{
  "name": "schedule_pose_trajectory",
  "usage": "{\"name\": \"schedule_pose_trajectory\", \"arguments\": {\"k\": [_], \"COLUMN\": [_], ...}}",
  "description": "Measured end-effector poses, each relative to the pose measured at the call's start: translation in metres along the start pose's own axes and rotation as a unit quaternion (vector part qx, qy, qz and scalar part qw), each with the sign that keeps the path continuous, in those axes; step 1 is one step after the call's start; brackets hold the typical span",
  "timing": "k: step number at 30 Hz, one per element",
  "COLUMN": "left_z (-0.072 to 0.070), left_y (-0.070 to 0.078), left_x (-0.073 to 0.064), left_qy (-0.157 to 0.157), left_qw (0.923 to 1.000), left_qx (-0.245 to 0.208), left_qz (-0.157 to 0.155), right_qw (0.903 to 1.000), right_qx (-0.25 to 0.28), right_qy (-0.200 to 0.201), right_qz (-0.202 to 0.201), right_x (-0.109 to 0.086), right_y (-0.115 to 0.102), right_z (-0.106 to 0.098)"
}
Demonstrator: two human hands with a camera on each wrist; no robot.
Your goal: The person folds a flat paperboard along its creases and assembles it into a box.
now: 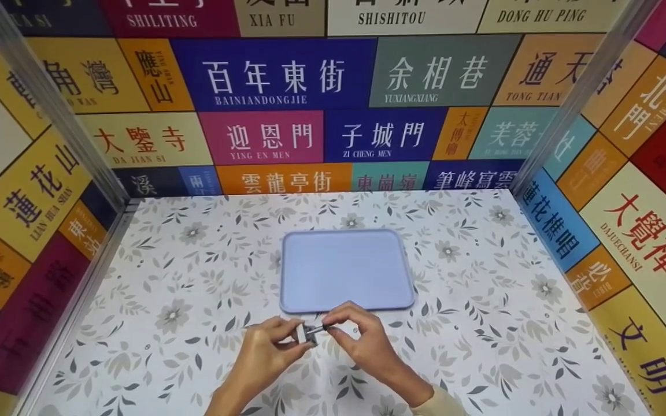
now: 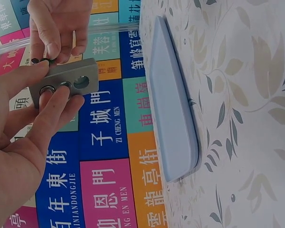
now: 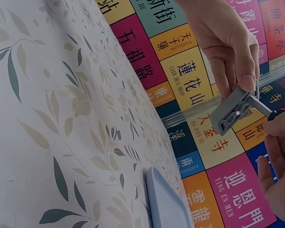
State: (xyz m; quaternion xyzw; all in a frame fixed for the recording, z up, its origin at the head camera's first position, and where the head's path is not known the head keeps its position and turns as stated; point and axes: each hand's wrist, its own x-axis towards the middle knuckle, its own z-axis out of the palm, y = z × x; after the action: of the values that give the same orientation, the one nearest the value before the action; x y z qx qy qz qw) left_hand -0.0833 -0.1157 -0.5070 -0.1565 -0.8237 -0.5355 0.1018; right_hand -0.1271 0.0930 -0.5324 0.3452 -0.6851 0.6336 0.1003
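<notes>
My left hand point(image 1: 269, 349) grips a small grey metal block point(image 2: 90, 71) between thumb and fingers, above the table and in front of the tray. Round holes show on one face of it in the left wrist view; in the right wrist view the other face point(image 3: 232, 114) has recessed hollows. A threaded screw point(image 3: 260, 105) meets the block on that recessed side. My right hand point(image 1: 370, 341) pinches the screw's black head point(image 1: 326, 327) between thumb and forefinger. How deep the screw's tip sits in the block, I cannot tell.
A pale blue rectangular tray point(image 1: 347, 271) lies just beyond both hands on a table point(image 1: 194, 358) with a leaf-and-flower print. Panels of coloured signs point(image 1: 269, 75) stand behind and at both sides, with clear strips point(image 1: 576, 86) at the corners.
</notes>
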Motion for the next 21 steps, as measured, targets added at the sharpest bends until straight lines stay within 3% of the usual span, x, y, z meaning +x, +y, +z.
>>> {"name": "schedule_pose_trajectory", "arguments": {"k": [2,6,8,11,15,18,21], "left_z": [0.0,0.0,-0.001,-0.001,-0.002,-0.002,-0.002], "left_y": [-0.001,-0.002,-0.002,-0.001,-0.001,-0.001,-0.001], "left_x": [0.0,0.0,0.0,0.0,0.0,0.0,-0.001], "left_qy": [0.001,0.006,0.007,0.008,0.006,0.006,0.009], "left_qw": [1.0,0.9998,0.9997,0.9994,0.9995,0.9997,0.9996], "left_qx": [0.005,0.021,0.025,0.032,0.03,0.026,0.027], "left_qz": [0.001,0.001,-0.003,-0.005,-0.004,0.0,0.005], "right_qw": [0.9999,0.9998,0.9988,0.9913,0.9752,0.9711,0.9753], "right_qx": [-0.003,-0.016,-0.022,-0.024,-0.023,-0.022,-0.019], "right_qy": [-0.002,0.012,0.031,0.056,0.045,0.032,0.023], "right_qz": [-0.015,0.0,0.032,0.117,0.216,0.236,0.219], "right_x": [0.0,-0.001,-0.001,-0.001,-0.001,-0.001,0.0], "right_y": [0.0,-0.003,-0.005,-0.008,-0.011,-0.011,-0.011], "right_z": [0.0,-0.001,-0.002,-0.003,-0.002,-0.002,-0.001]}}
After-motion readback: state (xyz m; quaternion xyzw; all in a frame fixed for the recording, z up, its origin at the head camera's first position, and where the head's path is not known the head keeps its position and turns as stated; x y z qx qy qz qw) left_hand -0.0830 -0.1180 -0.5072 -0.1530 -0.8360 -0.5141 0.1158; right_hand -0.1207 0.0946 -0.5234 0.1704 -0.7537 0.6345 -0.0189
